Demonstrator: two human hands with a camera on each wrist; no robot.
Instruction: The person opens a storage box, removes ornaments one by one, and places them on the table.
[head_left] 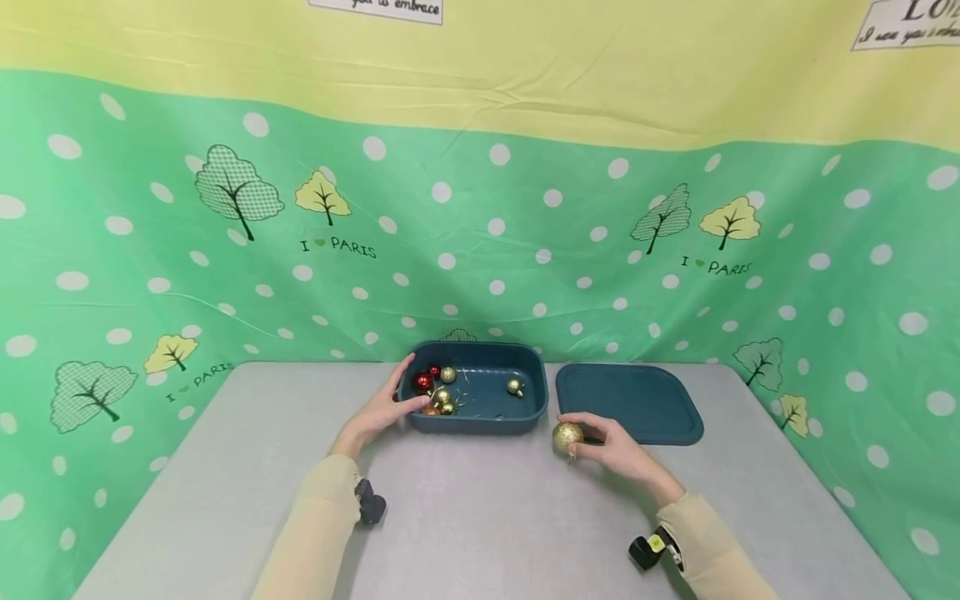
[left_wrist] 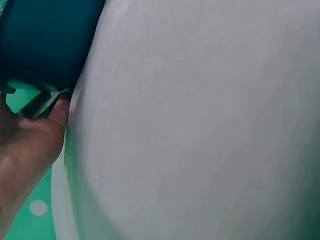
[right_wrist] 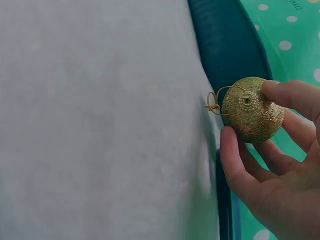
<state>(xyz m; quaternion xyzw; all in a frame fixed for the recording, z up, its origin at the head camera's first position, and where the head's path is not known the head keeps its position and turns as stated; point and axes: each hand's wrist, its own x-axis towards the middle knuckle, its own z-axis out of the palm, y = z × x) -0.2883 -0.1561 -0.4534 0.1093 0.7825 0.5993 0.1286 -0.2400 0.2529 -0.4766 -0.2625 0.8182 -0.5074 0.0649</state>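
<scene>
**One big gold ball point(head_left: 567, 437) held outside, the box point(head_left: 472, 426) uncovered**

From where I stand, left of centre, the person's left grip point(head_left: 380, 412) is spread wide, fingers along the box's left end, thumb by its near corner; how firmly it presses, I can't tell. The box sits on the grey desk point(head_left: 465, 517), mid-frame. Bunched in its left part are red balls point(head_left: 423, 381) and small gold balls point(head_left: 442, 395); a lone gold ball point(head_left: 514, 386) lies off to the right inside.

Right of centre, the right grip point(head_left: 621, 454) has thumb and fingers closed around the big gold ball, its cord loop point(right_wrist: 213, 106) sticking out. That ball is outside the box, near the lid point(head_left: 630, 404), which lies flat farther right.

I'd call the job partway: the smaller balls are in the box, while the big one's placing and the lid's fitting look undone.
</scene>
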